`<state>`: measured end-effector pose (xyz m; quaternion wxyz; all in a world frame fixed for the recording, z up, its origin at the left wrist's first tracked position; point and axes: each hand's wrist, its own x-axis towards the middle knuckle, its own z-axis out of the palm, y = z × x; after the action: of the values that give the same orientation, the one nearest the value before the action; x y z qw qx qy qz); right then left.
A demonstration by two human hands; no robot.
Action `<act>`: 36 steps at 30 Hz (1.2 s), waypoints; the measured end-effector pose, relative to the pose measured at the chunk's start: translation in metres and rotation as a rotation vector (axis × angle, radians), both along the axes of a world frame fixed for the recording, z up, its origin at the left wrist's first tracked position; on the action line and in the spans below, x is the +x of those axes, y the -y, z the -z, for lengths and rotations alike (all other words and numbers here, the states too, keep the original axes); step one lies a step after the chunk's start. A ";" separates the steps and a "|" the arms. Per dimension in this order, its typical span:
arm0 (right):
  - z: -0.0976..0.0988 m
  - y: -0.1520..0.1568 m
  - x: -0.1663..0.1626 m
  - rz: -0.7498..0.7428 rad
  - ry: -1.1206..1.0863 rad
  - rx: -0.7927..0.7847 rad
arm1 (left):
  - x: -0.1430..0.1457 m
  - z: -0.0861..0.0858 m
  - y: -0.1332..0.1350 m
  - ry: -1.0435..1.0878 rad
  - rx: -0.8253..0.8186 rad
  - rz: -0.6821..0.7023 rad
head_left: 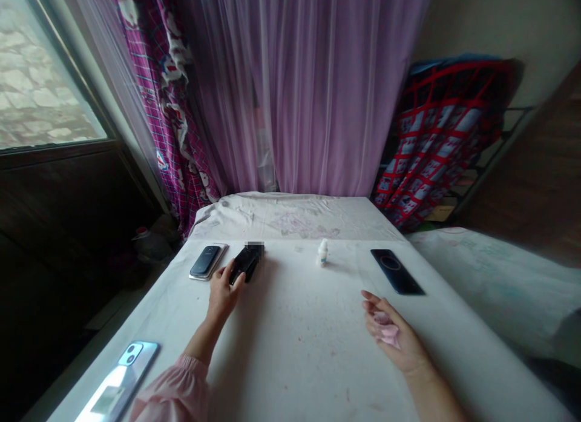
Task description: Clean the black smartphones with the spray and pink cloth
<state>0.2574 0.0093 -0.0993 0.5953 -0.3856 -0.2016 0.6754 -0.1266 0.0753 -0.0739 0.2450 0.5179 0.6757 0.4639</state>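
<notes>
My left hand (223,292) reaches forward over the white table (295,325) and grips a black phone (247,261), its fingers wrapped round the near end. A dark phone with a silver rim (207,261) lies just to the left of it. My right hand (393,337) rests on the table at the right, palm up, with a crumpled pink cloth (387,329) in its loosely curled fingers. A small white bottle (322,252) stands between the two hands, farther back. A black phone (396,271) lies beyond my right hand.
A light blue phone (118,382) lies at the table's near left edge. Purple curtains (308,89) hang behind the table. A window (36,77) is at the left, and a red checked cloth (436,137) hangs over a rack at the right.
</notes>
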 end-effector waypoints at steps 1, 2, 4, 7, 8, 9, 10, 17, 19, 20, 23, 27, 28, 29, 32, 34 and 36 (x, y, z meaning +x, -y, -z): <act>0.003 -0.002 0.002 0.011 -0.012 0.005 | 0.003 0.000 0.009 0.079 -0.022 0.032; 0.006 -0.003 0.003 0.028 -0.023 0.012 | 0.008 0.001 0.018 0.162 -0.055 0.068; 0.011 -0.006 0.006 0.066 -0.045 0.036 | 0.024 0.003 0.039 0.449 -0.190 0.178; 0.014 -0.009 0.009 0.113 -0.069 0.098 | 0.053 0.000 0.066 0.663 -0.338 0.316; 0.014 -0.010 0.009 0.126 -0.066 0.118 | 0.063 -0.002 0.073 0.884 -0.466 0.388; 0.013 -0.009 0.009 0.139 -0.057 0.131 | 0.071 -0.005 0.077 1.052 -0.594 0.444; 0.013 -0.009 0.009 0.150 -0.041 0.138 | 0.079 -0.008 0.080 1.148 -0.703 0.494; 0.013 -0.010 0.004 0.189 0.086 0.130 | 0.104 -0.001 0.075 0.719 -0.844 0.552; 0.012 -0.010 0.002 0.176 0.115 0.149 | 0.106 0.003 0.072 0.616 -0.793 0.542; 0.012 -0.009 0.002 0.171 0.121 0.150 | 0.106 0.005 0.071 0.580 -0.766 0.541; 0.007 -0.007 -0.002 0.159 0.130 0.113 | 0.102 0.005 0.065 0.423 -0.636 0.504; 0.000 -0.005 -0.008 0.111 0.212 0.111 | 0.092 0.006 0.061 0.177 -0.377 0.419; -0.001 -0.005 -0.009 0.097 0.229 0.114 | 0.090 0.009 0.063 0.065 -0.276 0.410; -0.001 -0.005 -0.010 0.086 0.237 0.111 | 0.089 0.012 0.065 -0.117 -0.142 0.416; -0.002 -0.005 -0.013 0.081 0.231 0.051 | 0.089 0.028 0.073 -0.578 0.086 0.445; -0.002 -0.005 -0.015 0.087 0.221 0.013 | 0.089 0.038 0.075 -0.694 0.112 0.444; -0.001 -0.004 -0.016 0.092 0.221 0.038 | 0.089 0.045 0.073 -0.719 0.130 0.439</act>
<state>0.2413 0.0130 -0.0984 0.6071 -0.4551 -0.2608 0.5969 -0.0373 0.0026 -0.1190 0.0534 0.7925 0.5613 0.2324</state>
